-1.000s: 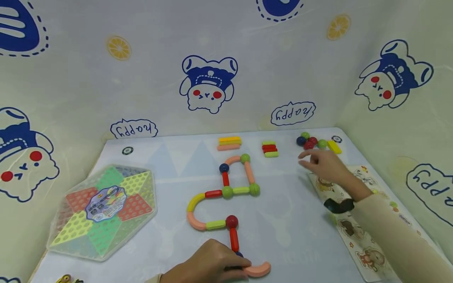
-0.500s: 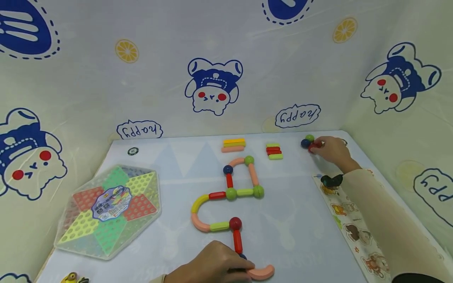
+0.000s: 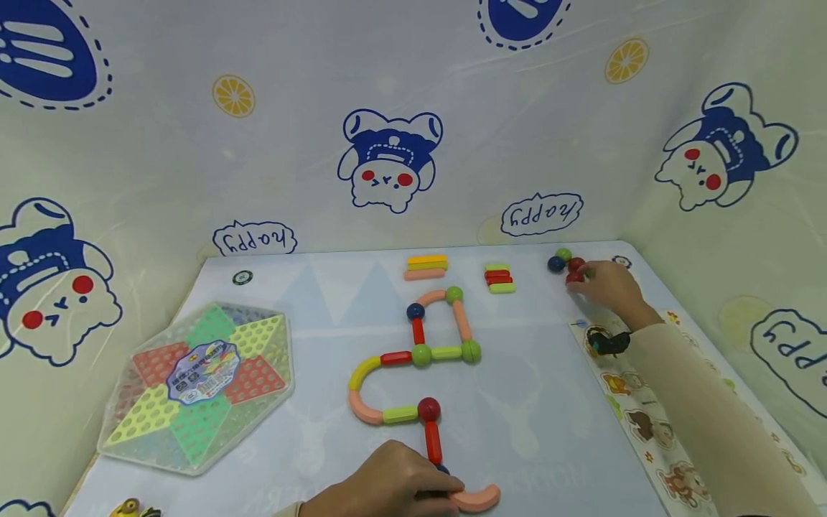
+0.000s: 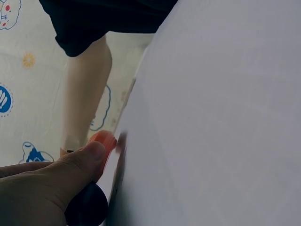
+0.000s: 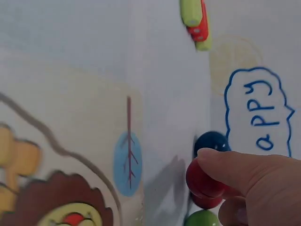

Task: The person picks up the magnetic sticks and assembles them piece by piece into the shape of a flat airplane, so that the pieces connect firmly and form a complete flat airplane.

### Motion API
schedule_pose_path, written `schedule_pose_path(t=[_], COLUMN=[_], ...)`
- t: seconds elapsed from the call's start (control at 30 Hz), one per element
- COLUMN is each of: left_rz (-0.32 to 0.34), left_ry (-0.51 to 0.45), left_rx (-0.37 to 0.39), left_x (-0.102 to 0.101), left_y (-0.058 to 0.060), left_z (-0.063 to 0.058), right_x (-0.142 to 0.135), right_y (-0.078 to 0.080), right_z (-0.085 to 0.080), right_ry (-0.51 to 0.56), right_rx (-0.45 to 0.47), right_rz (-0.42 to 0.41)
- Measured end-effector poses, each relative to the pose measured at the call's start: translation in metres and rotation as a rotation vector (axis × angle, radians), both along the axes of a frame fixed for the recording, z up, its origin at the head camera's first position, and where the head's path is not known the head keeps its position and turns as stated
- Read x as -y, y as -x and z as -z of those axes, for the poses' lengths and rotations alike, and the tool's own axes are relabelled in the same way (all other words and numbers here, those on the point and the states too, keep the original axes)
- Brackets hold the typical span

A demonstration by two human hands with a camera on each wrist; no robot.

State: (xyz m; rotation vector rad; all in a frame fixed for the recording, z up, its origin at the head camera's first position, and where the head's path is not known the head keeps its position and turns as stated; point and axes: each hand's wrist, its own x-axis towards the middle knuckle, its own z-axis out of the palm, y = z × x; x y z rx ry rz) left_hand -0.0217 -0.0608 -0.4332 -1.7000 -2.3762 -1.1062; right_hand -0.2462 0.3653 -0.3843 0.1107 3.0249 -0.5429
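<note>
My left hand (image 3: 390,477) pinches a curved pink stick (image 3: 479,498) at the near edge of the table. A dark blue ball (image 4: 88,205) sits against that stick under the thumb, mostly hidden in the head view. From it a red stick (image 3: 433,441) runs up to a red ball (image 3: 428,409) of the winding figure of sticks and balls. At the far right my right hand (image 3: 614,291) pinches another red ball (image 5: 201,179) between thumb and finger. Beside it lie a second red ball (image 3: 576,265), a dark blue ball (image 3: 555,264) and a green ball (image 3: 563,254).
A hexagonal board (image 3: 200,388) with coloured triangles lies at left. Yellow and pink sticks (image 3: 425,268) and short green and red sticks (image 3: 499,278) are stacked at the back. An animal-picture sheet (image 3: 639,402) lies under the right forearm. A small yellow figure (image 3: 129,508) stands at the front left.
My right hand has reached over to the balls at the back right, pinched a red one and drawn slightly toward me. The left hand keeps its hold. The head view has shifted a little.
</note>
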Motion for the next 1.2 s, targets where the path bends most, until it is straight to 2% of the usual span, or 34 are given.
schedule_pose_path(t=[0.17, 0.33, 0.47, 0.6, 0.7, 1.03, 1.2], left_rz=[0.007, 0.007, 0.011, 0.014, 0.013, 0.006, -0.011], left_ry=[-0.004, -0.013, -0.015, -0.031, -0.045, -0.045, -0.063], left_rx=[0.0, -0.006, -0.016, -0.048, -0.073, -0.058, 0.004], left_x=[0.0, 0.001, 0.001, 0.0, -0.001, -0.002, -0.002], left_y=[0.0, 0.0, 0.0, 0.0, 0.0, -0.001, -0.002], left_z=[0.0, -0.001, -0.002, -0.001, 0.0, 0.0, 0.0], right_x=[0.009, 0.03, 0.05, 0.072, 0.084, 0.112, 0.123], right_y=[-0.022, -0.049, -0.079, -0.113, -0.132, -0.171, -0.189], right_z=[-0.002, -0.012, -0.014, -0.008, -0.004, 0.008, 0.015], right_ry=[0.013, 0.061, 0.11, 0.127, 0.139, 0.242, 0.308], right_rx=[-0.09, -0.124, -0.128, -0.135, -0.125, -0.089, -0.064], right_rz=[-0.053, -0.09, -0.145, -0.224, -0.246, -0.294, -0.334])
